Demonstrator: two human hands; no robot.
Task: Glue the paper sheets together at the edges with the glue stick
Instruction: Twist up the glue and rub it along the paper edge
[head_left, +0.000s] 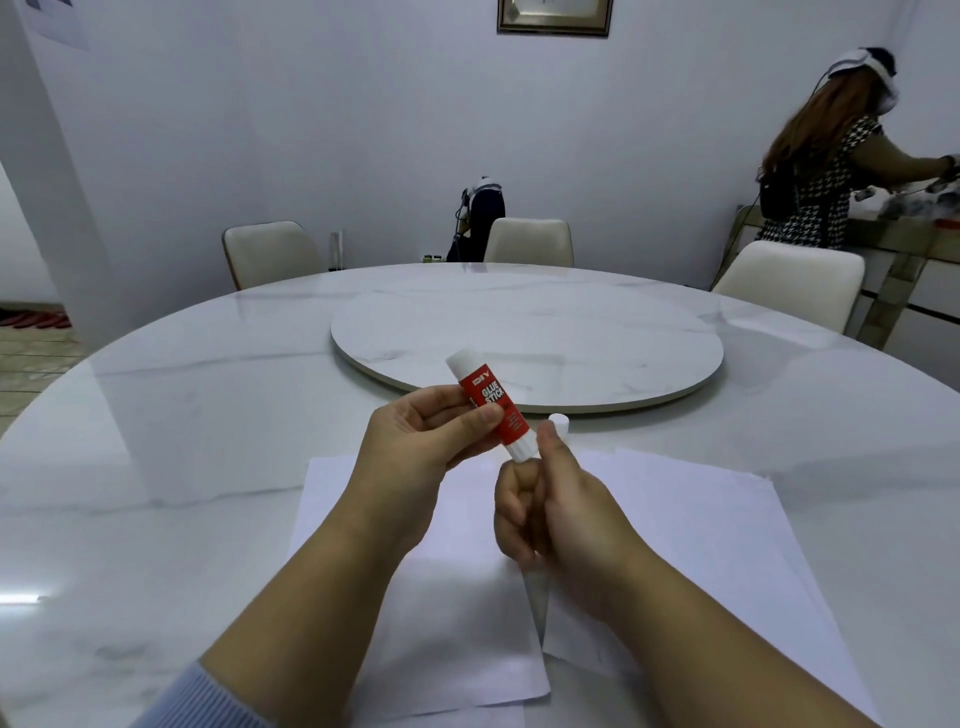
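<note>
A red-and-white glue stick (493, 410) is held tilted above the table, its upper white end pointing away from me. My left hand (415, 447) grips its red middle. My right hand (550, 504) is curled, its thumb and forefinger pinching the stick's lower white end. A small white cap (559, 422) stands on the table just behind my right thumb. Under my hands lie two white paper sheets: a left sheet (462, 623) and a right sheet (727, 545). They overlap near the middle, and my forearms hide part of the seam.
The round white marble table (182, 441) carries a raised turntable (524, 332) beyond my hands. Three cream chairs (530, 241) stand at the far side. One person stands at a sideboard at the back right, and another crouches behind the middle chair.
</note>
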